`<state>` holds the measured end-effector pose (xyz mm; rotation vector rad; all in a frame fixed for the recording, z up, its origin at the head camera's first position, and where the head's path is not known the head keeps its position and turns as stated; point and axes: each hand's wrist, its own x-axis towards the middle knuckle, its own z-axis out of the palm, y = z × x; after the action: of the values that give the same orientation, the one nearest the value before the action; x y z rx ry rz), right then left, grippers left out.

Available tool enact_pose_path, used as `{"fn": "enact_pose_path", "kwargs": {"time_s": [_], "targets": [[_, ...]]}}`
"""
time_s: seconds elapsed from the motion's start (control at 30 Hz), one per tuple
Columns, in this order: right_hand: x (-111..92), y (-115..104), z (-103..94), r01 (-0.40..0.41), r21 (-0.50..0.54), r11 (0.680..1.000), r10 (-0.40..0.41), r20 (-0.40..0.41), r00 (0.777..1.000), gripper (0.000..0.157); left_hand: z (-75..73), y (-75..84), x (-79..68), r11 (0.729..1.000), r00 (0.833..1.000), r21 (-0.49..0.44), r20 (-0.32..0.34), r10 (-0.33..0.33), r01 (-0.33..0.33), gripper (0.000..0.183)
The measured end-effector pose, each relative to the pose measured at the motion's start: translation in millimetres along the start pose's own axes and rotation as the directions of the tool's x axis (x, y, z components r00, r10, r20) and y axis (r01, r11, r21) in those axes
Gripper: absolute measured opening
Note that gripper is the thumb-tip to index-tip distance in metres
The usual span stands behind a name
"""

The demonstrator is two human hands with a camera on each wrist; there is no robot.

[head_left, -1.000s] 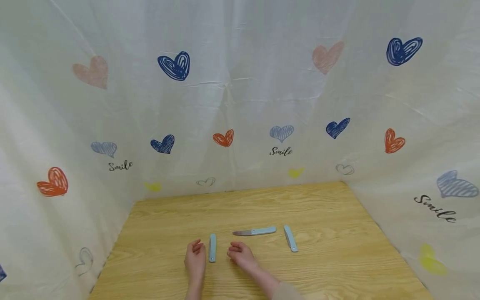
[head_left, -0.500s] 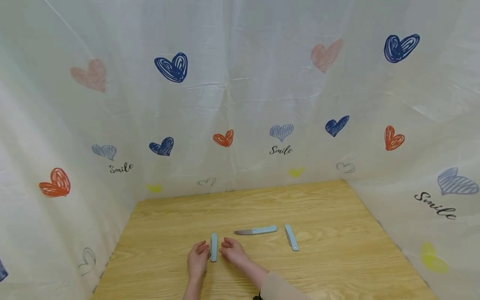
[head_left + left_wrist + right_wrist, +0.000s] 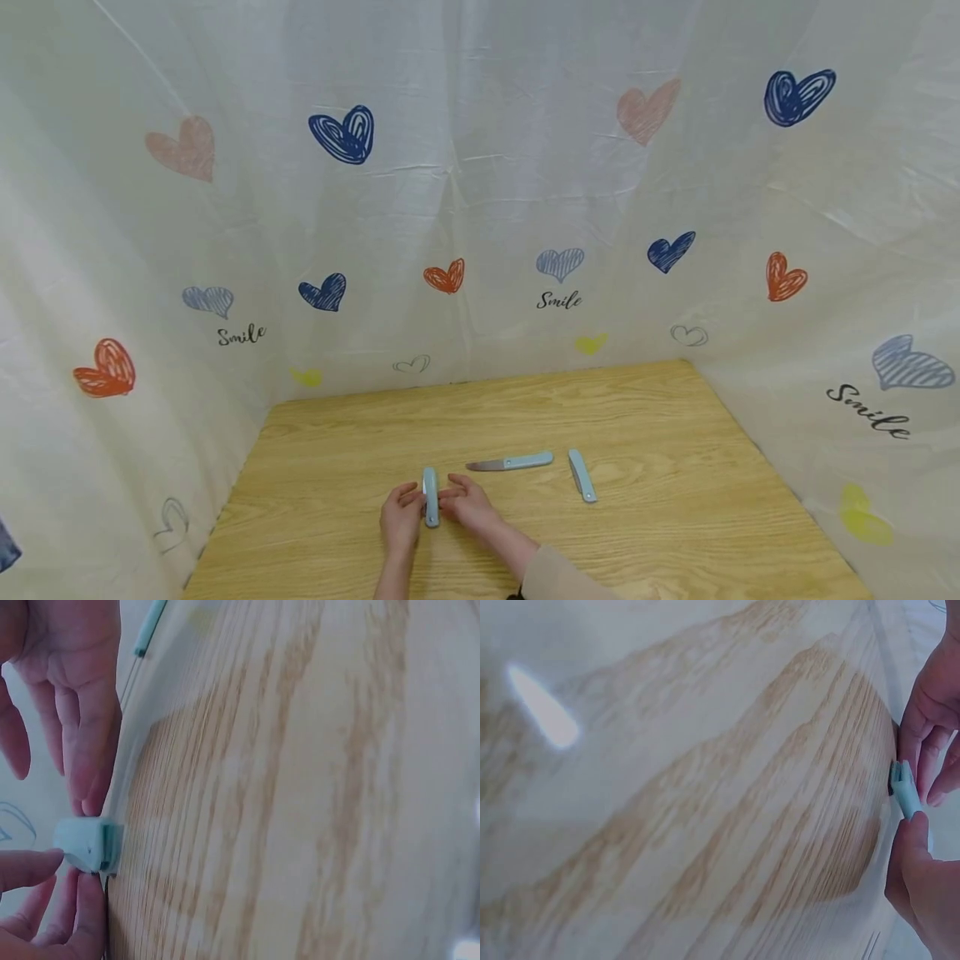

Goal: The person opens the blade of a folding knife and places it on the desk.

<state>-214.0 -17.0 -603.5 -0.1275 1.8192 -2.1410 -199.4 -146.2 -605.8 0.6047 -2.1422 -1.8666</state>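
Note:
A folded light-blue pocket knife (image 3: 430,497) lies on the wooden table (image 3: 675,517) near its front edge, between my two hands. My left hand (image 3: 401,517) pinches its near end (image 3: 88,844) between thumb and fingers. From the other side, the fairly straight fingertips (image 3: 90,787) of my right hand (image 3: 465,504) press against it, the thumb held apart. In the right wrist view the knife (image 3: 905,787) shows edge-on between fingers of both hands.
An open knife (image 3: 510,462) with its blade pointing left lies just behind my hands. A second folded blue knife (image 3: 582,476) lies to its right. A white curtain with hearts (image 3: 480,208) hangs round the table on three sides.
Both hands have closed in on the folded knife from either side; a second ago they lay apart from it. The other two knives have not moved.

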Motion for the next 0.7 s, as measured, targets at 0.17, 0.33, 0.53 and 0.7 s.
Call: {"fn": "enact_pose_path", "kwargs": {"time_s": [0.17, 0.33, 0.53, 0.7], "targets": [[-1, 2, -5.5, 0.031, -0.001, 1.000, -0.031, -0.023, 0.999, 0.053, 1.1, -3.3, -2.0, 0.987, 0.996, -0.157, 0.086, -0.017, 0.030, 0.038], [-3, 1, -17.7, 0.027, -0.005, 1.000, -0.027, -0.046, 0.999, 0.050, 2.9, 0.1, -4.2, 0.965, 0.953, -0.236, 0.300, -0.043, 0.118, 0.045], [-9, -2, -37.0, 0.035, -0.039, 0.999, -0.038, -0.062, 0.997, 0.051, 11.2, 6.4, -6.7, 0.959, 0.875, -0.225, 0.483, -0.041, 0.169, 0.045], [-14, -7, -52.4, 0.087, -0.078, 0.993, -0.090, -0.036, 0.995, 0.048, 23.9, 10.2, -11.5, 0.948, 0.843, -0.255, 0.538, -0.025, 0.192, 0.045]]}}
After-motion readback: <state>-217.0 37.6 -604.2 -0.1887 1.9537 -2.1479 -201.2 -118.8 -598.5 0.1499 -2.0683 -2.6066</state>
